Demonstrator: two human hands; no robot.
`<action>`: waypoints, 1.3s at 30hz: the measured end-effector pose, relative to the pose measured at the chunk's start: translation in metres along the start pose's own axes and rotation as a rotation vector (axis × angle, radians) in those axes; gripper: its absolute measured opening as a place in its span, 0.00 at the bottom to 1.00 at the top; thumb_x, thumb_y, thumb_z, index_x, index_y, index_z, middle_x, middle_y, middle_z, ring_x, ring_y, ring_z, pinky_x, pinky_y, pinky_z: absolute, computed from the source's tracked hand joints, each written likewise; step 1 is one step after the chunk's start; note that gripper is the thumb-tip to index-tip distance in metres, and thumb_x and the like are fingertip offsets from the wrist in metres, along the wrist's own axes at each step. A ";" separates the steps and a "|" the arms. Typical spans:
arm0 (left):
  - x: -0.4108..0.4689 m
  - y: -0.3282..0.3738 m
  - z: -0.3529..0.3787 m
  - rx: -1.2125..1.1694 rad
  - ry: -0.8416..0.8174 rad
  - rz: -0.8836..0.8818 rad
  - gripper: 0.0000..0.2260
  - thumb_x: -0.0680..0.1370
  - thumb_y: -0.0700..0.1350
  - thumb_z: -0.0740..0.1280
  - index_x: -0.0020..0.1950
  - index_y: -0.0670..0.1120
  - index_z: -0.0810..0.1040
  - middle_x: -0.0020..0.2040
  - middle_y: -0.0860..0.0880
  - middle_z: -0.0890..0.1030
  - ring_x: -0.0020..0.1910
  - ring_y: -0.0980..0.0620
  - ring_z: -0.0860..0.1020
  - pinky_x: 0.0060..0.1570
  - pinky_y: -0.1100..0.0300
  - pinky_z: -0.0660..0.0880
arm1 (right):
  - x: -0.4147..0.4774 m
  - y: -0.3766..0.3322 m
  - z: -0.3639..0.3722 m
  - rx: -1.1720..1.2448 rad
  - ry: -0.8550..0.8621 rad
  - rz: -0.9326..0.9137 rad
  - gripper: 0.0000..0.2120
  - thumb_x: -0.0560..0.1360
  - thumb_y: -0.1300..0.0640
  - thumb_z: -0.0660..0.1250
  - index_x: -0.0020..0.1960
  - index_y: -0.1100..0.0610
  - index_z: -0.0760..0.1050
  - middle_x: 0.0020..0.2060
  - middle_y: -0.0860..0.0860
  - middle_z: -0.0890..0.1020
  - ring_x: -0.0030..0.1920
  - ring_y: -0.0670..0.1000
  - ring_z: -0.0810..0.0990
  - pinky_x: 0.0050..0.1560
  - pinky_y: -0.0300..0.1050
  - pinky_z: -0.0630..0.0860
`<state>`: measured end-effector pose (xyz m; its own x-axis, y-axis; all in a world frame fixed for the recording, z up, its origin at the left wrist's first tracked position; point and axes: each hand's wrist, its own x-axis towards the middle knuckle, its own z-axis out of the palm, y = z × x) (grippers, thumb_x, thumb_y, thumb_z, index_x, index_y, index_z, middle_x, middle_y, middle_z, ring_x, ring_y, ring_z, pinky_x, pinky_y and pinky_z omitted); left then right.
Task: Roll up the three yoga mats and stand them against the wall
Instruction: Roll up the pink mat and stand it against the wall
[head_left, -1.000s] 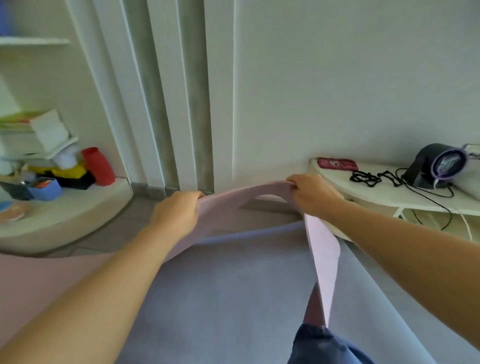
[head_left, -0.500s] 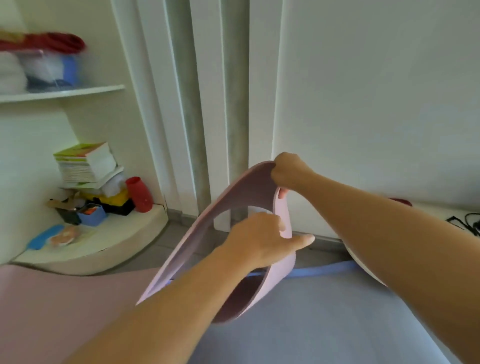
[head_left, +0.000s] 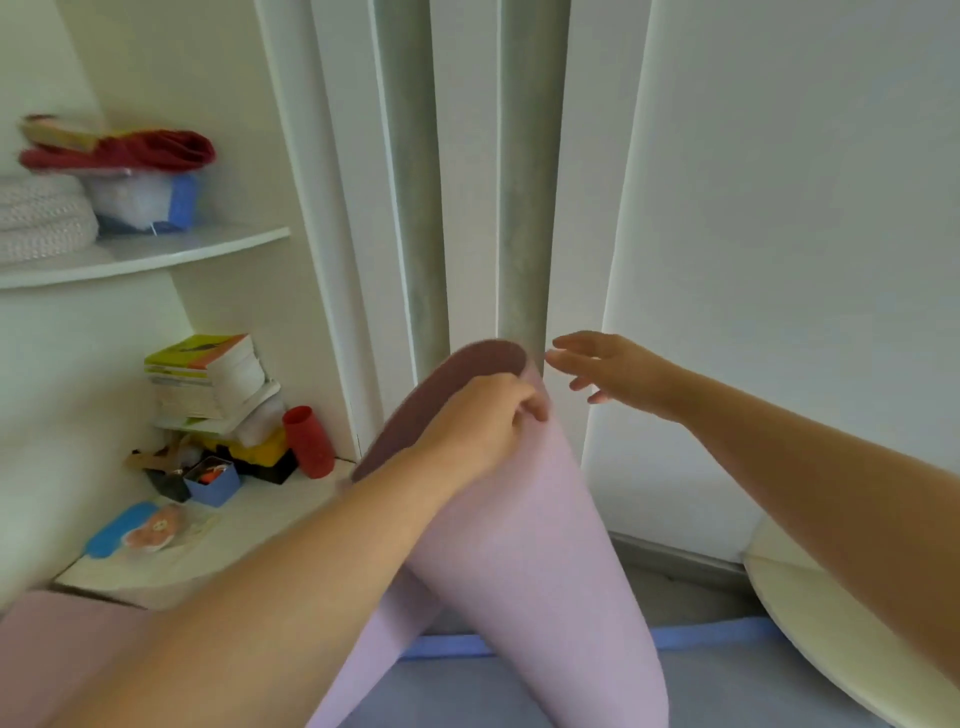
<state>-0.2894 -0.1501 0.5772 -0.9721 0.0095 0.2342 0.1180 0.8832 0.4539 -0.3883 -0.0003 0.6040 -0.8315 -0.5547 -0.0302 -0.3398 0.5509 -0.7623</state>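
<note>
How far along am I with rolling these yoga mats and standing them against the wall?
Nothing looks finished: no rolled mat stands at the wall. In hand: your left hand grips the loosely curled top of the pink mat, right hand open beside it. Left: tighten that roll, then the grey-blue mat lying flat.

Pink mat (head_left: 524, 561) lifted, curled loosely; blue mat (head_left: 727, 691) flat beneath.

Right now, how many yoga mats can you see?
2: a pink mat held up by the left hand, and a blue mat lying flat beneath it. The pink patch lower left may be a third.
</note>
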 end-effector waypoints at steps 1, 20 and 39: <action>0.018 0.004 -0.016 -0.002 0.044 -0.008 0.15 0.78 0.34 0.58 0.52 0.50 0.81 0.58 0.52 0.79 0.57 0.53 0.77 0.53 0.64 0.70 | -0.002 0.000 -0.007 -0.007 -0.050 -0.027 0.32 0.74 0.41 0.65 0.74 0.51 0.63 0.68 0.50 0.71 0.60 0.52 0.76 0.59 0.47 0.74; 0.166 0.077 -0.119 -0.159 0.509 -0.143 0.10 0.77 0.40 0.66 0.58 0.46 0.79 0.49 0.53 0.74 0.48 0.56 0.72 0.44 0.67 0.66 | 0.047 0.077 0.020 -0.421 0.633 -0.451 0.67 0.51 0.41 0.79 0.77 0.53 0.43 0.71 0.62 0.58 0.69 0.66 0.64 0.60 0.68 0.68; 0.135 0.039 -0.106 1.287 0.658 0.439 0.41 0.66 0.48 0.74 0.75 0.51 0.58 0.76 0.44 0.55 0.74 0.37 0.56 0.63 0.25 0.44 | 0.087 -0.044 -0.132 -0.116 0.233 -0.357 0.22 0.68 0.56 0.74 0.57 0.52 0.68 0.46 0.49 0.78 0.44 0.49 0.77 0.39 0.38 0.74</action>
<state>-0.3945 -0.1637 0.7180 -0.6051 0.4767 0.6377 -0.2254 0.6656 -0.7114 -0.5036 0.0098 0.7202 -0.7253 -0.5751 0.3783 -0.6597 0.4238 -0.6206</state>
